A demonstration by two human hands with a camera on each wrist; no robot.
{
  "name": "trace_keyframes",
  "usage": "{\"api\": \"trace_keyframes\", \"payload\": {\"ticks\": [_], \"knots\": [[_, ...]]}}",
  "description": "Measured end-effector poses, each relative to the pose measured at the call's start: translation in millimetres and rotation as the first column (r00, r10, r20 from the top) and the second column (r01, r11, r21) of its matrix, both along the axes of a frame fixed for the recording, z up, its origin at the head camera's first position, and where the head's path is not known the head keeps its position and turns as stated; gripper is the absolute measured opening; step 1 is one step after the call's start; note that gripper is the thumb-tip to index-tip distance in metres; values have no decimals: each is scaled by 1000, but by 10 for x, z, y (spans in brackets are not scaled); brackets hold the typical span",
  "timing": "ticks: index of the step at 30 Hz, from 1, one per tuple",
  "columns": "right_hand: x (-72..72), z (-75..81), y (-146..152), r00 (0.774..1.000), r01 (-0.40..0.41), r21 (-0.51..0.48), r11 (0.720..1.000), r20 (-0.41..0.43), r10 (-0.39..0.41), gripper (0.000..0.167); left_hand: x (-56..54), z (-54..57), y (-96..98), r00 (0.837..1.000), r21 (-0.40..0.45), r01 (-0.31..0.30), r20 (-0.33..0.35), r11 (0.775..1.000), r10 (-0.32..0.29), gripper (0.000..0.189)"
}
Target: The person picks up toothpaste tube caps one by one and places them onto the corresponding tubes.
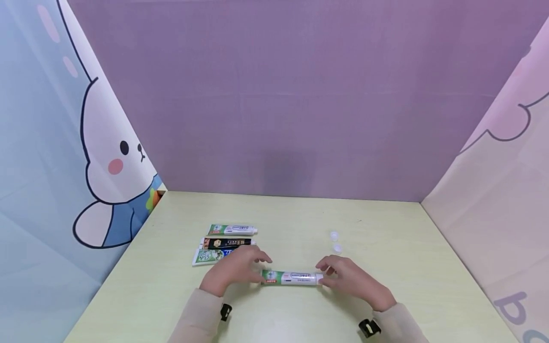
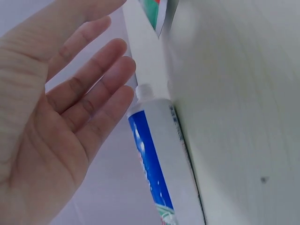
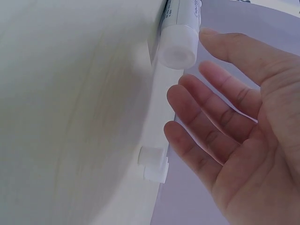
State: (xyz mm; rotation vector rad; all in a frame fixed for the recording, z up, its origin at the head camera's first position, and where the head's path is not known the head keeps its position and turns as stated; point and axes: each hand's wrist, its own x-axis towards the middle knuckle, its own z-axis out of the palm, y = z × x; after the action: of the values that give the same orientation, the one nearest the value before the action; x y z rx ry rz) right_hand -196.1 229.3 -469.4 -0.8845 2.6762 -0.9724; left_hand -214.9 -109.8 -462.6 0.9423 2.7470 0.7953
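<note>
- Left hand (image 1: 231,271) and right hand (image 1: 355,281): fingers relaxed, unclosed, at opposite ends of the capped tube (image 1: 296,278).
- Capped tube: lies roughly parallel to the worktop's (image 1: 296,209) far edge.
- Beyond: three tubes (image 1: 220,243) toward the left edge; two white caps (image 1: 337,248) toward the right.

Tubes (image 1: 232,230), caps (image 1: 334,236) on table (image 1: 394,243)

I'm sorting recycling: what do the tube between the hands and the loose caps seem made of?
Tube: probably plastic or plastic-coated laminate, fairly glossy; its smooth printed skin catches a highlight. Caps: likely moulded plastic, rather matte; they look evenly white and rigid-edged.
</note>
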Motion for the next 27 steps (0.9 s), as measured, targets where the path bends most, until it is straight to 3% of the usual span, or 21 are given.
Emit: {"api": "trace_keyframes", "payload": {"ticks": [6, 12, 17, 22, 27], "knots": [[12, 23, 36, 1000, -10, -23, 1000, -25, 9, 30, -19, 62, -114, 999, 13, -21, -29, 1000, 22, 41], [8, 21, 67, 999, -9, -29, 1000, -44, 8, 28, -58, 78, -300, 996, 18, -86, -18, 996, 87, 38], [13, 34, 91, 999, 14, -19, 1000, -38, -14, 28, -96, 91, -472, 994, 34, -95, -48, 995, 97, 35], [11, 62, 121, 998, 31, -21, 999, -45, -32, 29, -147, 85, -607, 988, -34, -128, -91, 991, 124, 37], [10, 82, 157, 998, 37, -32, 999, -50, -39, 29, -188, 62, -723, 981, -82, -127, -156, 988, 113, 35]]}}
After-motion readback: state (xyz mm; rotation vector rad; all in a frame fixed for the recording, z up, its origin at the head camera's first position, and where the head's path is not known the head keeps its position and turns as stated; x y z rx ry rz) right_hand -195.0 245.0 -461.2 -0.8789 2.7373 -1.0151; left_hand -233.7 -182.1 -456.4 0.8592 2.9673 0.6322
